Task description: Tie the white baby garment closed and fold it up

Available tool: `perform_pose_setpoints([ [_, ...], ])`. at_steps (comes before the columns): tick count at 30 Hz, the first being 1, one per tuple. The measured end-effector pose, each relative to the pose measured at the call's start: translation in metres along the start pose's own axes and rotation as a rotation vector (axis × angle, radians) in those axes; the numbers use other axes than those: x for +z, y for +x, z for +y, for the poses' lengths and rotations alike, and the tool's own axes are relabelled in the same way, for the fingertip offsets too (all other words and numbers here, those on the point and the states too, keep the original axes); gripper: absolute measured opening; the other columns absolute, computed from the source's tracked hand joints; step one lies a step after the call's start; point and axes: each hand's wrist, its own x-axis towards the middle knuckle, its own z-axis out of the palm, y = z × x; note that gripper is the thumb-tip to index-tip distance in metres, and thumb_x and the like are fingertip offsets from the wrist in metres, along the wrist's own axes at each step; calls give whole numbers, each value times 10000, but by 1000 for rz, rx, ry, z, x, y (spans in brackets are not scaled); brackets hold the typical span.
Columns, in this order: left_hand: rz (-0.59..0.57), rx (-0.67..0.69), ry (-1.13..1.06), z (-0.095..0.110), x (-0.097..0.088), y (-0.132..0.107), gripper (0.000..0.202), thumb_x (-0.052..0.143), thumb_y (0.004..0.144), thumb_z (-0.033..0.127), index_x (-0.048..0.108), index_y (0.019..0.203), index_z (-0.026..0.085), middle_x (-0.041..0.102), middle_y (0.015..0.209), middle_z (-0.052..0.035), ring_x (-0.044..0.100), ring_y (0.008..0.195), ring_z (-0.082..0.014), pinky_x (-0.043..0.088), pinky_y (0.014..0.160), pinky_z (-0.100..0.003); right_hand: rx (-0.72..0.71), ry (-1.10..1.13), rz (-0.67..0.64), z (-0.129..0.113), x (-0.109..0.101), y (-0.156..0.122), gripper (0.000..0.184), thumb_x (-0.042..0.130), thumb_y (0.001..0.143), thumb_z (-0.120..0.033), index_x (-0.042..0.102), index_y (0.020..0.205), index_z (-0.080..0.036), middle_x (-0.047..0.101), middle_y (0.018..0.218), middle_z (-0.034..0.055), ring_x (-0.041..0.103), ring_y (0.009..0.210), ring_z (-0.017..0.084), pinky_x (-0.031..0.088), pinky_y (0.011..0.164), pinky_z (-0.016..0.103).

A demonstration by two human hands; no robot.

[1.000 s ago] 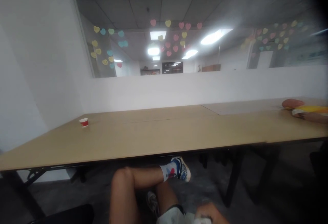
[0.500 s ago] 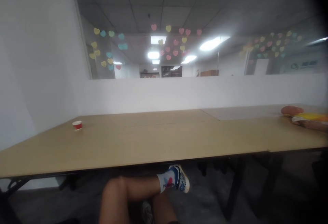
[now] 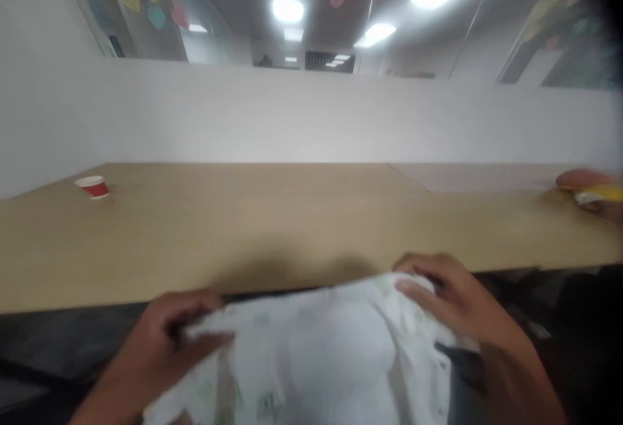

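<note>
A white cloth with faint green print [image 3: 321, 353] is stretched between my hands just in front of the near edge of the wooden table [image 3: 292, 230]. My left hand [image 3: 168, 334] pinches its left edge, fingers closed on the fabric. My right hand [image 3: 452, 298] grips its upper right corner, fingers curled over it. The picture is blurred by motion.
A small red and white paper cup [image 3: 92, 187] stands at the table's far left. At the far right edge lie a reddish round thing [image 3: 577, 180] and something yellow [image 3: 601, 194] beside another person's arm. A white partition wall runs behind the table.
My view has tipped down and moved closer to the table. Both hands have come up into view holding the white cloth, and my crossed legs are now hidden behind it.
</note>
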Motion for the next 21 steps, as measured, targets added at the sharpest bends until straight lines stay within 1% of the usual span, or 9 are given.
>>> perform_pose_setpoints([
  [2,-249,70,72,27,-11,72,418,652,797,548,659,817,131,616,743,-26,572,691,-166,419,604,-222,-38,-81,56,7,-11,73,393,495,953,-484,621,841,-129,587,730,32,520,651,110,367,589,212],
  [4,-351,118,123,34,-16,138,429,603,844,544,631,840,115,603,784,-26,558,750,-160,389,634,-209,-51,-197,58,30,-7,137,539,339,996,-547,577,781,-115,575,728,42,501,677,121,371,638,235],
  [6,-429,155,190,20,-14,190,506,637,807,565,632,1010,101,632,948,-59,572,888,-197,406,758,-236,81,-301,-36,66,11,186,588,242,1016,-555,611,858,-125,641,868,75,555,799,174,409,747,303],
  [8,-470,23,262,-13,-2,224,667,640,777,605,572,1222,113,612,1142,-90,551,1031,-237,397,857,-265,234,-354,-172,108,39,217,486,285,1026,-481,626,1157,-159,605,1232,124,548,1102,273,371,959,450],
  [10,-482,20,280,-55,15,241,632,599,807,580,595,1166,60,616,1109,-122,556,1011,-260,400,842,-285,275,-371,-157,149,73,230,424,332,1021,-375,587,1271,-146,518,1362,167,470,1248,321,294,1031,544],
  [13,-435,41,318,-113,38,246,536,467,903,526,596,1198,97,566,1242,-137,508,1145,-277,351,976,-343,258,-355,-104,201,122,228,425,304,1028,-377,572,1285,-171,522,1344,126,464,1265,267,342,1021,471],
  [15,-348,12,416,-139,41,243,441,506,882,483,619,1153,154,555,1251,-121,482,1167,-283,334,996,-377,178,-328,-10,226,145,221,385,341,1014,-396,626,1141,-170,579,1207,108,503,1178,235,368,979,405],
  [18,-384,121,350,-157,30,242,358,606,837,463,622,1054,179,558,1195,-74,483,1150,-242,329,1015,-326,44,-324,146,250,156,216,339,385,991,-400,634,1001,-170,591,1061,82,519,1059,211,364,928,370],
  [21,-379,183,263,-165,20,252,387,644,811,520,555,846,145,566,1022,-54,527,1007,-205,369,930,-274,15,-343,176,266,145,221,306,421,968,-375,630,968,-152,589,1009,81,514,1001,202,363,906,339],
])
